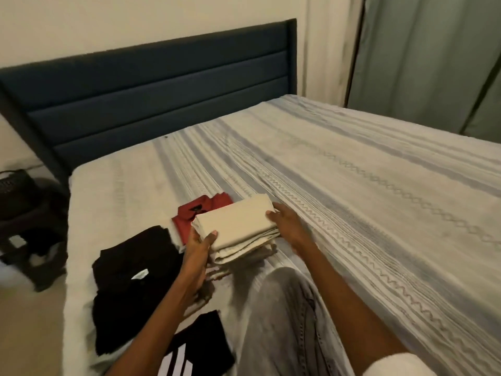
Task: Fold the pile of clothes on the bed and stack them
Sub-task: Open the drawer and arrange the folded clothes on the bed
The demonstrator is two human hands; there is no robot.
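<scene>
I take the folded cream garment (235, 223) as my landmark; it sits on the bed (379, 185) atop a small stack of pale folded pieces. To its left lie a folded black garment (135, 261) with a white tag, and nearer me a black piece with white stripes (195, 351). Just behind and left of it, touching, is a folded red shirt (200, 215). My left hand (200, 245) grips the cream garment's near-left corner, thumb on top and fingers curled beneath. My right hand (284, 221) holds its right edge, fingers curled onto the cloth. I judge the step to be stacking: setting this piece square on the pile, then letting go. My grey-trousered knee (284, 308) sits close in front of it and could crowd the stack. Right of it the bedspread runs on.
</scene>
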